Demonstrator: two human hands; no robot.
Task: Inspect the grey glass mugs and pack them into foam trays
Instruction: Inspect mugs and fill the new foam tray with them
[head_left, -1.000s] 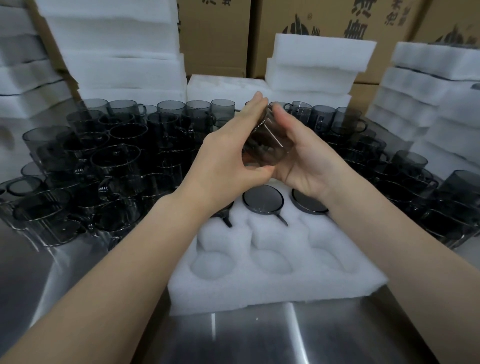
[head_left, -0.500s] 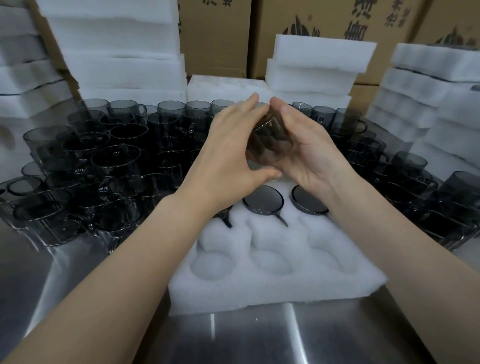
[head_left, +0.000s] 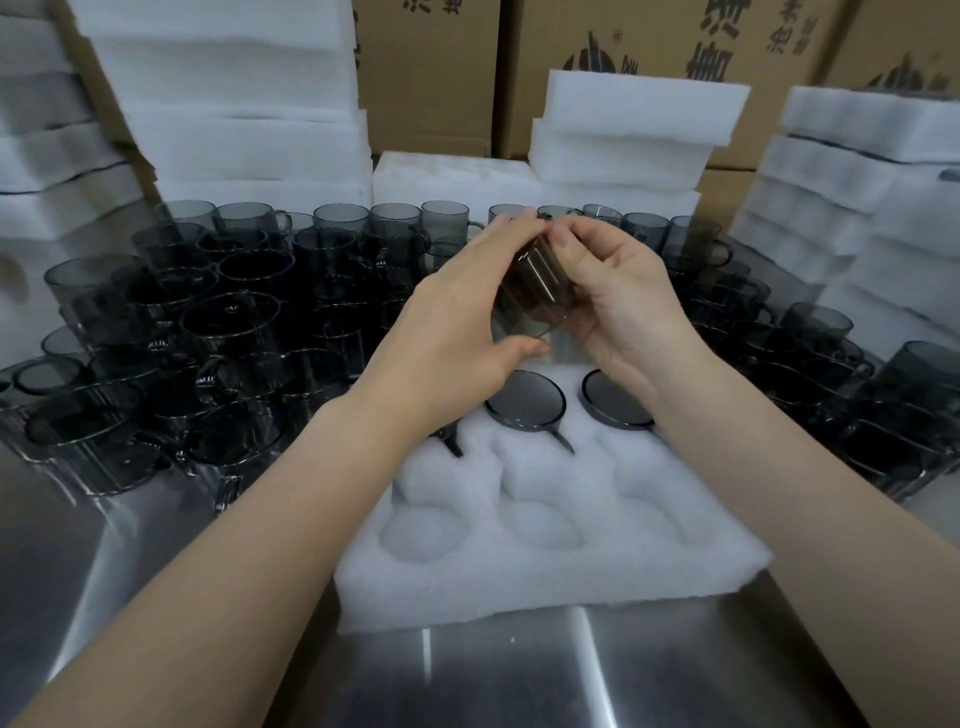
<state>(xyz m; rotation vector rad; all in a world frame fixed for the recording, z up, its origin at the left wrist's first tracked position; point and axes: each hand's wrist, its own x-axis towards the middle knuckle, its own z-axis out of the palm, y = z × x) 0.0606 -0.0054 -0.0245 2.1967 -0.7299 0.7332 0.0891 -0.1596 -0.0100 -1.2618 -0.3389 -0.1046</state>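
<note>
Okay, left grip (head_left: 457, 322) and right grip (head_left: 623, 301) both clasped one mug (head_left: 535, 291) above the foam tray (head_left: 519, 587); inspection wanted slow full rotation, firm two-sided hold.

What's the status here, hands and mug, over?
Left hand and right hand both gripping one grey mug, held tilted above foam tray. Two seated mugs visible in far row. Near pockets unobstructed.
</note>
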